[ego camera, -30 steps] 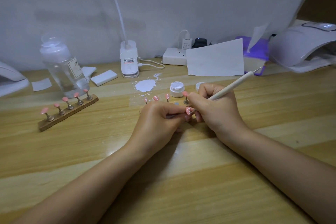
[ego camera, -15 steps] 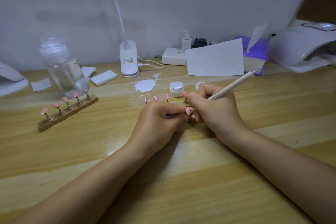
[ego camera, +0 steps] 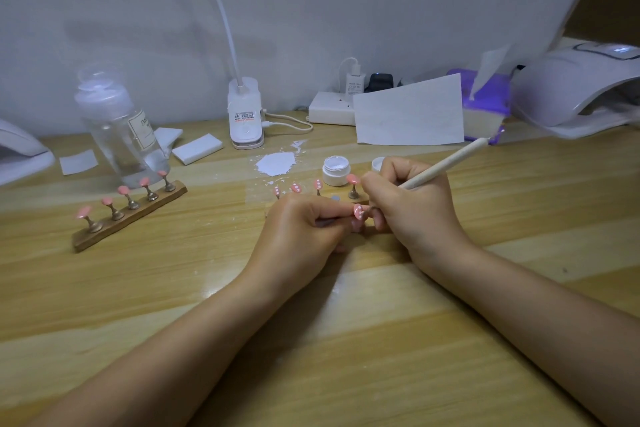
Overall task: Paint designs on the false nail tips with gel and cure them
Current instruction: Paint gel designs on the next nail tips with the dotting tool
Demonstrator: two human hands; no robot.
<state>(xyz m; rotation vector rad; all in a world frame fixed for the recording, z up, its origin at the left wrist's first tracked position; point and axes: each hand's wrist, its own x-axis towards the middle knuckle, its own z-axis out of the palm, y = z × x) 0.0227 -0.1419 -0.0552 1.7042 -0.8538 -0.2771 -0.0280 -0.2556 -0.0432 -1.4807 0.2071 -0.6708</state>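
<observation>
— What had changed over that last second, starting with the big things?

— Almost nothing. The wooden table (ego camera: 145, 288) and everything standing on it sat just as before: the curing lamp (ego camera: 571, 94) at the far right, the clear bottle (ego camera: 117, 125) at the left, the wooden rack (ego camera: 130, 215) in front of the bottle with its five plain pink tips.

— And the hands?

— Both held their places near the middle of the table. The left hand (ego camera: 301, 236) had its fingers curled round a small stand, pinching it so that the pink nail tip (ego camera: 358, 211) on its end faced the other hand. The right hand (ego camera: 415, 215) was closed on the pen-like tool (ego camera: 446, 163) in a writing grip, the long handle slanting up and away to the right.

— Did the tool touch the tip?

— I could not tell; the working end was hidden behind the fingers (it seemed to sit right at the tip). The tip showed a few white dots.

— So what did that mean for the job?

— My guess was slow, fine dotting in progress, with hardly any travel. The open jar of white gel (ego camera: 336, 170) stood just behind the hands, beside a second row of tips (ego camera: 296, 188), some already dotted. Curing was not yet begun for this one.
</observation>
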